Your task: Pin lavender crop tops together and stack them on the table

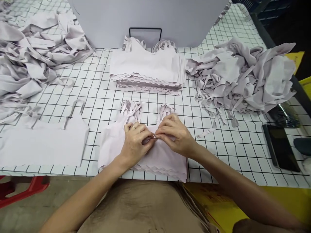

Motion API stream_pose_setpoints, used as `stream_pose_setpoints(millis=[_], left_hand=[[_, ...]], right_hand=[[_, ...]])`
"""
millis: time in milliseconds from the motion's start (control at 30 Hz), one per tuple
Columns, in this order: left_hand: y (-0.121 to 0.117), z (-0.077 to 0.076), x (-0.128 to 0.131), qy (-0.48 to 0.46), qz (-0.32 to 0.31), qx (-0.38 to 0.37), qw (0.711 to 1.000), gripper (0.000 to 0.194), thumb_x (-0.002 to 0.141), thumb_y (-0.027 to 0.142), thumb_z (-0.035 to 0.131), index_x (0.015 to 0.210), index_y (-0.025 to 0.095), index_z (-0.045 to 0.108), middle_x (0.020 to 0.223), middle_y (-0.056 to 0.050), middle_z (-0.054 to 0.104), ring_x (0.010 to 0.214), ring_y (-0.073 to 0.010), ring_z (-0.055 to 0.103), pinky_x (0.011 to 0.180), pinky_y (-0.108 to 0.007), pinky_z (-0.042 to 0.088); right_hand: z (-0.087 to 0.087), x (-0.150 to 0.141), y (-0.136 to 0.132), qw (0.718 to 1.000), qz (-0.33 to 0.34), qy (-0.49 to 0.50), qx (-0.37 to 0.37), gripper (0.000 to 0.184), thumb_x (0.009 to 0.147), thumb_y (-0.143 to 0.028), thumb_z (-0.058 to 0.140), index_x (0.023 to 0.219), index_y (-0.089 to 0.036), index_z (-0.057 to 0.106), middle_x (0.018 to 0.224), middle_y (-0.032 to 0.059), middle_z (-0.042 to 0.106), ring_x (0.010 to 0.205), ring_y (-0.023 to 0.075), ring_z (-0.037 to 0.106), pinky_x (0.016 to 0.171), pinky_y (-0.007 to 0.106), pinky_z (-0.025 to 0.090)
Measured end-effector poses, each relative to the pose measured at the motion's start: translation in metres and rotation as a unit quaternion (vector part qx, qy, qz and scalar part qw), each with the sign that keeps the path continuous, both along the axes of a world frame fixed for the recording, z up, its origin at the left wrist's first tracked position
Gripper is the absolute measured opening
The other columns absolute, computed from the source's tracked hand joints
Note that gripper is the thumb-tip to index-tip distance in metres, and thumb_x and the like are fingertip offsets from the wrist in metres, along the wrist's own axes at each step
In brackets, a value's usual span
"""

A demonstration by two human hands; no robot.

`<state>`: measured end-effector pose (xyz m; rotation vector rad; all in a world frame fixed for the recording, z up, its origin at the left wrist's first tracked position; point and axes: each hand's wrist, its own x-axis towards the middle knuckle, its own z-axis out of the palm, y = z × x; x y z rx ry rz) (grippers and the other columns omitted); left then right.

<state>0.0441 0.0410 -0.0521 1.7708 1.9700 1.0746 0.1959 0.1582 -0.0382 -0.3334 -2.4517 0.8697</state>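
A stack of pale pink strappy tops [167,158] lies in front of me near the table's edge, with its looped straps [131,111] bunched at the upper side. Both hands meet over the neckline of the uppermost top. My left hand [137,139], with a ring on one finger, is closed, pinching the fabric edge. Closed from the other side, my right hand [176,132] pinches at the same spot, fingertips nearly touching the left ones. A thin, light sliver shows between the fingertips; whether it is fabric edge or a small separate piece I cannot tell.
Another stack of tops [148,64] sits behind, before a grey panel [145,19] with a black wire handle. Loose garments heap at left [41,55] and right [243,77]. One top [43,145] lies flat at left. A phone [280,147] rests at right on the checked cloth [206,168].
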Motion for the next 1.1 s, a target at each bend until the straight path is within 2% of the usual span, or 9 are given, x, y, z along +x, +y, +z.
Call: stream_pose_setpoints(millis=[133,500,767,1100], left_hand=[[0.0011,0.0005,0.0002,-0.009,0.003,-0.013,1.0,0.017,0.087,0.028,0.068,0.071,0.022,0.067,0.071,0.0,0.065,0.076,-0.0187,0.053,0.087,-0.041,0.027],[0.0001,-0.0048,0.0002,0.049,0.0,0.026,0.998,0.021,0.09,0.028,0.066,0.071,0.019,0.065,0.07,0.002,0.063,0.075,-0.0161,0.054,0.085,-0.037,0.028],[0.0002,-0.0052,0.0002,0.048,-0.001,0.046,0.998,0.016,0.088,0.023,0.069,0.072,0.019,0.067,0.069,0.002,0.063,0.074,-0.0156,0.055,0.084,-0.037,0.028],[-0.0013,-0.0062,-0.0015,0.032,-0.006,0.031,0.999,0.019,0.09,0.028,0.069,0.072,0.02,0.069,0.07,0.002,0.065,0.075,-0.0162,0.054,0.085,-0.039,0.028]], right_hand=[[-0.0001,0.0002,0.0011,0.999,0.007,-0.018,0.026,0.015,0.093,-0.015,0.06,0.081,-0.02,0.068,0.078,0.0046,0.066,0.092,0.0228,0.051,0.085,0.045,0.041],[0.004,-0.0027,0.0016,0.999,0.029,-0.012,0.03,0.016,0.093,-0.014,0.06,0.081,-0.019,0.069,0.078,0.0045,0.065,0.092,0.0222,0.05,0.086,0.043,0.041],[0.0032,0.0006,0.0009,0.997,0.026,-0.038,0.054,0.016,0.093,-0.014,0.061,0.079,-0.018,0.068,0.078,0.0044,0.065,0.094,0.0229,0.051,0.086,0.045,0.04],[0.0058,0.0034,0.0003,0.988,0.02,-0.069,0.138,0.021,0.094,-0.009,0.054,0.078,-0.017,0.064,0.077,0.0025,0.064,0.093,0.0207,0.051,0.103,0.056,0.035]])
